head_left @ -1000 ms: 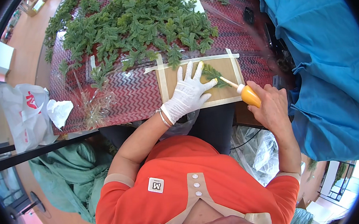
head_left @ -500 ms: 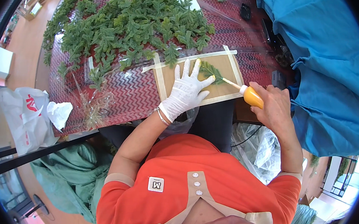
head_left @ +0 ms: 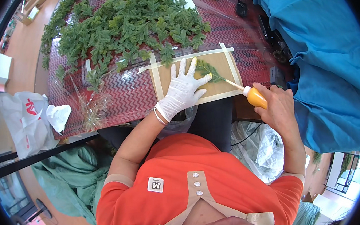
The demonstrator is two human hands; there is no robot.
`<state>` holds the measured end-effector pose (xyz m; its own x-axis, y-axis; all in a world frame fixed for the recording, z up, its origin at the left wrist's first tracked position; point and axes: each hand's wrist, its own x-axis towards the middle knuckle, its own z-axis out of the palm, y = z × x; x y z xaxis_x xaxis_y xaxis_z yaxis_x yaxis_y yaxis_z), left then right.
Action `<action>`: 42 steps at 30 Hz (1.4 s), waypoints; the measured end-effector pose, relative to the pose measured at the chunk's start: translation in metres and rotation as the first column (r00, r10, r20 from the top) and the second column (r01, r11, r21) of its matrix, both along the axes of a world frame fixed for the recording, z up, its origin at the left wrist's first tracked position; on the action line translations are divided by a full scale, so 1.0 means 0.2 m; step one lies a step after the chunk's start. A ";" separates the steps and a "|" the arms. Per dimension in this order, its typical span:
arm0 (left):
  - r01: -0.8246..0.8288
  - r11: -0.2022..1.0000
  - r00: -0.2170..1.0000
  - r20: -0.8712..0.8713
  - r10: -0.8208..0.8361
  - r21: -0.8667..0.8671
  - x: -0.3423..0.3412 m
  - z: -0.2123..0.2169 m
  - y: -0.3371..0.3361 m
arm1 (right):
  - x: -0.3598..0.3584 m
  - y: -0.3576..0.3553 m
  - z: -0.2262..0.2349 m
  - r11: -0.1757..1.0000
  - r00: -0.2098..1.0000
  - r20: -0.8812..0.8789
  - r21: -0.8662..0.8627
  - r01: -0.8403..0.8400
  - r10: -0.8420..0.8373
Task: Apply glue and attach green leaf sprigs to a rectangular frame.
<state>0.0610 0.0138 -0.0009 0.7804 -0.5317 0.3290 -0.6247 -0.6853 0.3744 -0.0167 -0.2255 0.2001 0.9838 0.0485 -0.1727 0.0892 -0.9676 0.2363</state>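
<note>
My left hand [head_left: 181, 88], in a thin white glove with yellow-stained fingertips, lies with fingers spread on a tan board [head_left: 225, 64] edged with pale tape. Its index finger and thumb side touch a green artificial leaf sprig [head_left: 205, 68] lying on that board. From the right, my bare right hand [head_left: 279, 104] is closed around a yellow squeeze bottle [head_left: 256, 98] with a white collar and a long pale tip. The tip meets the stem end of the sprig; whether anything flows from it is too small to tell.
A large heap of green artificial sprigs [head_left: 123, 30] covers the far side of the red patterned table [head_left: 130, 99]. Clear plastic film [head_left: 93, 108] lies at left, near a white bag [head_left: 26, 118]. Blue cloth [head_left: 328, 67] hangs at right. A small black object [head_left: 241, 8] sits at far right.
The whole view has shifted slightly. The bottle in my right hand sits a little further right of my left hand, its tip still at the stem. My left hand stays spread on the board.
</note>
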 end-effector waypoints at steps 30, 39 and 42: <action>-0.007 0.988 1.000 0.011 0.009 -0.152 -0.25 0.24 0.22 | -0.21 -0.20 -0.13 0.849 0.965 0.093 0.502 0.166 -0.244; -0.186 0.926 0.872 -0.379 0.310 0.330 -0.87 0.52 1.13 | -0.11 -0.18 -0.27 0.694 0.966 0.144 0.719 0.046 -0.213; -0.252 0.784 0.817 -0.309 0.487 0.568 -0.93 0.52 1.15 | -0.09 -0.16 -0.31 0.638 0.966 0.194 0.769 -0.041 -0.172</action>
<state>-0.1256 0.2443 0.1021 0.9422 -0.1635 -0.2925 -0.1432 -0.9856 0.0896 -0.0342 -0.2566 0.1374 0.9924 -0.0090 0.1231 0.0650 -0.8100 -0.5828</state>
